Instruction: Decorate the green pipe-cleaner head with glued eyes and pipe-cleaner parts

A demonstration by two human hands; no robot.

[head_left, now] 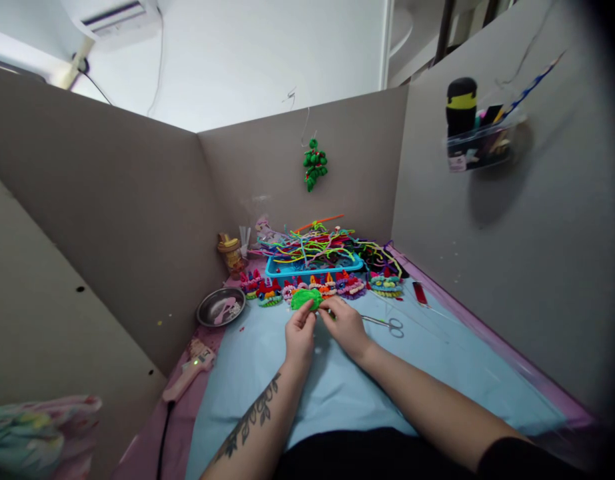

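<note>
A bright green fuzzy piece (306, 298), which looks made of pipe cleaner, is held up over the blue cloth. My left hand (301, 328) pinches its lower edge between thumb and fingers. At its right side, the closed fingertips of my right hand (343, 321) grip the piece too. Scissors (387, 324) with metal handles lie on the cloth just right of my right hand, their blades partly hidden behind it. Behind the green piece runs a row of colourful fuzzy figures (270, 293), and more of the row shows to the right (386, 285).
A blue tray (314, 270) heaped with pipe cleaners stands at the back. At left are a metal bowl (221, 307), a pink glue gun (194, 367) with a cord, and a lidded cup (231, 255). Grey panels enclose the table; a green ornament (314, 165) hangs on the back one.
</note>
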